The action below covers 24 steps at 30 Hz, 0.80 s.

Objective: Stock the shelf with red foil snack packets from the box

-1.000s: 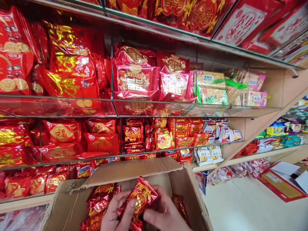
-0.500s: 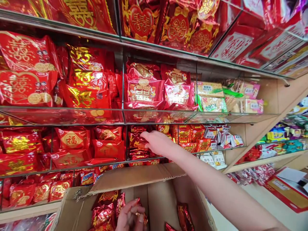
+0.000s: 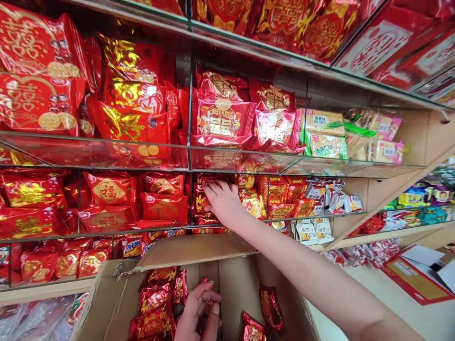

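My right hand (image 3: 223, 202) reaches up to the lower glass shelf (image 3: 170, 229), fingers spread flat against the stack of small red and gold foil packets (image 3: 203, 201) in the middle compartment. My left hand (image 3: 199, 310) is down inside the open cardboard box (image 3: 106, 308), fingers curled round red foil packets (image 3: 156, 308) there; what exactly it grips is partly hidden. More loose red packets (image 3: 270, 308) lie at the box's right side.
Glass shelves hold large red snack bags (image 3: 39, 90) at left, pink-red bags (image 3: 222, 116) in the middle, green and yellow cracker packs (image 3: 325, 137) and white small packs (image 3: 314, 229) at right. A red and white box (image 3: 419, 274) lies on the floor at right.
My right hand stays at the lower shelf, now spread flat on the packet stack. My left hand shifted slightly inside the box. The view tilted a little.
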Each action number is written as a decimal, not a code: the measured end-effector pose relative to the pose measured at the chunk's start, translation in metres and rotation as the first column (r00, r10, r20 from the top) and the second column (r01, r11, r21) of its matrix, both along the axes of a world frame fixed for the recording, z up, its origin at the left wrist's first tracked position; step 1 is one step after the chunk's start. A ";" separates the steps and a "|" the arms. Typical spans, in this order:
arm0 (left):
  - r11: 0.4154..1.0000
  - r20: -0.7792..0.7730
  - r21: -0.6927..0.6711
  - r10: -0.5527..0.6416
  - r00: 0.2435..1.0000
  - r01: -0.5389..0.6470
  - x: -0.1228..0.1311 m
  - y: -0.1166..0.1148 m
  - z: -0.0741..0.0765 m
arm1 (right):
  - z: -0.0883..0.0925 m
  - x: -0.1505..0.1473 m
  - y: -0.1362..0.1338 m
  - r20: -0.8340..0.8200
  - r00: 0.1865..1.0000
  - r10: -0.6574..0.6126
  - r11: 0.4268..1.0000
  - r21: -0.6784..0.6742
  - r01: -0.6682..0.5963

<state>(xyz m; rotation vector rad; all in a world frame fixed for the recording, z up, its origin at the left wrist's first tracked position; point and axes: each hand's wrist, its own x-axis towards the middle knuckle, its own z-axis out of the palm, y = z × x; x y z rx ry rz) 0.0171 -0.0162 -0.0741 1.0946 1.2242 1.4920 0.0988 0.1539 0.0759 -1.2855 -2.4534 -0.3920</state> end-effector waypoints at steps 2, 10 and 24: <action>1.000 -0.016 -0.010 -0.027 1.000 0.027 -0.001 -0.001 0.002 | -0.002 0.002 0.002 -0.015 1.000 0.010 1.000 0.011 -0.010; 0.996 -0.093 -0.062 -0.063 0.994 0.057 -0.005 -0.002 0.003 | 0.000 -0.001 0.016 -0.003 1.000 -0.017 0.998 0.066 0.017; 0.855 -0.682 -0.243 -0.486 0.547 0.457 -0.021 0.002 -0.006 | 0.020 0.020 -0.023 -0.097 0.988 0.120 0.992 0.046 -0.116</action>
